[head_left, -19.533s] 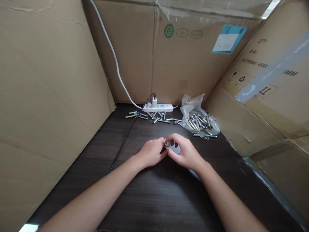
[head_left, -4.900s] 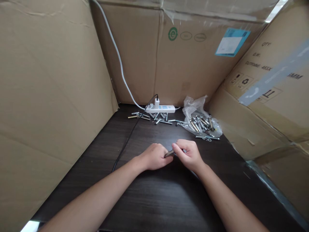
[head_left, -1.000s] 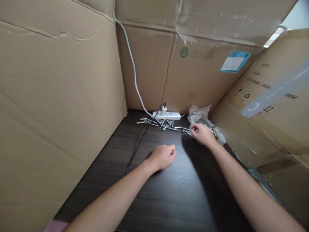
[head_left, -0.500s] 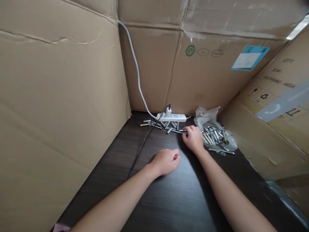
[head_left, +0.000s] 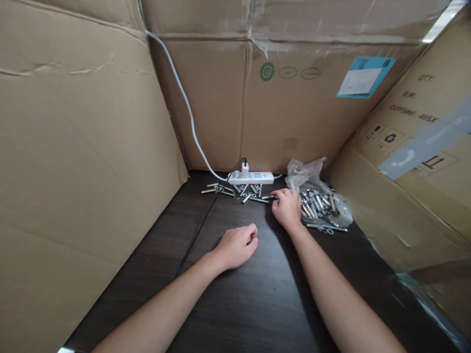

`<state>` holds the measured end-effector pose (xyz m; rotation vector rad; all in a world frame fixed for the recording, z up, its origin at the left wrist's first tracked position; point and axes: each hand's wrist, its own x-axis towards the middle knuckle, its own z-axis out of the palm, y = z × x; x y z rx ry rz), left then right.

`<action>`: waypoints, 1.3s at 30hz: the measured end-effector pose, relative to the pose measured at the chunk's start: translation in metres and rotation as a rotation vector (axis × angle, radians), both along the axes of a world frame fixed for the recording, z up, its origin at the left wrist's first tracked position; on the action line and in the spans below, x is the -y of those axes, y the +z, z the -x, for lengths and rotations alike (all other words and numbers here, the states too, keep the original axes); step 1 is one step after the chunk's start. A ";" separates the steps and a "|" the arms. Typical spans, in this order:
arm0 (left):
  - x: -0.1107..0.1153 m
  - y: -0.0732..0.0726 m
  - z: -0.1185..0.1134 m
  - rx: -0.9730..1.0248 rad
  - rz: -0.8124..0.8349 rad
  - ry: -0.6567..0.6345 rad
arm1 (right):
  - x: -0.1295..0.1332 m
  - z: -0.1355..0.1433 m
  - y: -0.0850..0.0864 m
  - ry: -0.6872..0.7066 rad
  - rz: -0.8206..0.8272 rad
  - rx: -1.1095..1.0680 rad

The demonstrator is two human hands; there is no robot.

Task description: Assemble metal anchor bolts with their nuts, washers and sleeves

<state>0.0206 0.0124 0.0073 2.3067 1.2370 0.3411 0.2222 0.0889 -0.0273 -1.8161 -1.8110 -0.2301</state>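
My right hand (head_left: 287, 208) is beside the bag, its fingers bent down around the end of a dark bolt (head_left: 273, 197) at the right end of a scattered row. The hand itself partly hides that bolt. Closer to me, my left hand (head_left: 237, 246) rests curled over the dark table (head_left: 228, 306); whatever its fingers may hold is hidden. Several loose metal bolts (head_left: 246, 198) and small washers lie along the front of the power strip. Right of my right hand, a clear plastic bag (head_left: 303, 171) lies open with a pile of expansion bolts (head_left: 318, 202) in it.
A white power strip (head_left: 265, 177) with a plugged-in charger (head_left: 245, 170) stands against the back cardboard (head_left: 206, 108). A black cable (head_left: 198, 233) crosses the table on the left. Cardboard walls enclose both sides. More bolts and washers (head_left: 329, 231) lie before the bag.
The view has swung slightly right, so the scene sits further left. My right hand has shifted slightly right relative to the bolts; my left hand stays curled in about the same place.
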 end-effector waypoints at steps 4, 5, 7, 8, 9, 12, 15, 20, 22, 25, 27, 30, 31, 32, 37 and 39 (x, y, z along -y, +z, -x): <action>-0.012 0.002 -0.004 -0.051 -0.041 0.010 | 0.001 0.001 0.001 0.029 -0.015 -0.017; -0.019 0.003 -0.005 -0.065 -0.058 0.031 | 0.002 0.003 0.002 0.046 -0.023 -0.014; -0.034 0.003 -0.007 -0.105 -0.139 0.135 | 0.004 0.007 0.005 0.072 -0.022 0.000; -0.043 0.003 -0.008 -0.123 -0.175 0.194 | 0.005 0.009 0.006 0.076 -0.008 0.011; -0.051 0.002 -0.009 -0.147 -0.193 0.241 | 0.006 0.011 0.007 0.075 0.010 0.024; -0.072 -0.003 -0.013 -0.219 -0.207 0.303 | 0.006 0.014 0.007 0.061 0.064 0.059; -0.081 -0.012 -0.018 -0.246 -0.250 0.372 | 0.005 0.016 0.005 0.073 0.094 0.080; -0.079 -0.024 -0.022 -0.209 -0.307 0.447 | 0.004 0.019 0.004 0.098 0.130 0.110; -0.077 -0.026 -0.019 -0.141 -0.318 0.472 | 0.005 0.018 0.005 0.124 0.140 0.121; -0.075 -0.029 -0.013 0.053 -0.312 0.472 | 0.014 0.014 0.007 0.160 0.152 0.131; -0.075 -0.031 -0.010 0.213 -0.300 0.432 | 0.023 0.007 0.007 0.180 0.139 0.109; -0.076 -0.034 -0.004 0.395 -0.280 0.362 | 0.038 -0.006 0.005 0.217 0.105 0.029; -0.075 -0.035 -0.002 0.432 -0.275 0.336 | 0.042 -0.010 0.003 0.230 0.094 -0.004; -0.075 -0.035 0.001 0.455 -0.273 0.309 | 0.046 -0.014 0.001 0.245 0.082 -0.042; -0.069 -0.031 0.017 0.423 -0.283 0.176 | 0.044 -0.017 -0.005 0.340 0.018 -0.246; -0.066 -0.029 0.020 0.399 -0.274 0.147 | 0.040 -0.013 -0.006 0.376 0.010 -0.285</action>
